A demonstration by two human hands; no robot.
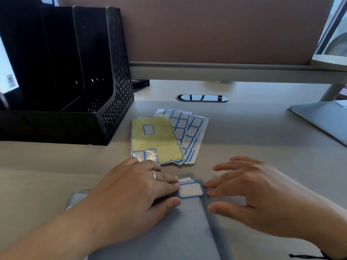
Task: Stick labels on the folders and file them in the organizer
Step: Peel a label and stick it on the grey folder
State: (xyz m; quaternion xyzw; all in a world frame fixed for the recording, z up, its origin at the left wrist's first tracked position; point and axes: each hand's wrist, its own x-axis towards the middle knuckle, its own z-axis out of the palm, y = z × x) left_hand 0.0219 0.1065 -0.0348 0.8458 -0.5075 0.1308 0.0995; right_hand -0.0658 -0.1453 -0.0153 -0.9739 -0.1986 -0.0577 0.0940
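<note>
A grey folder point(180, 228) lies flat on the desk in front of me. A white label with a blue border point(190, 190) sits on its far end. My left hand point(135, 190) rests flat on the folder, fingertips touching the label's left edge. My right hand point(249, 194) lies on the folder's right side, fingertips at the label's right edge, fingers apart. Behind the hands lie fanned label sheets point(169, 136); the top one is mostly peeled to yellow backing. The black mesh organizer point(78, 76) stands at the far left.
More grey folders point(323, 117) lie at the right edge of the desk. A cable grommet point(201, 98) is set in the desk behind the sheets. A brown partition point(216, 29) with a grey rail closes the back.
</note>
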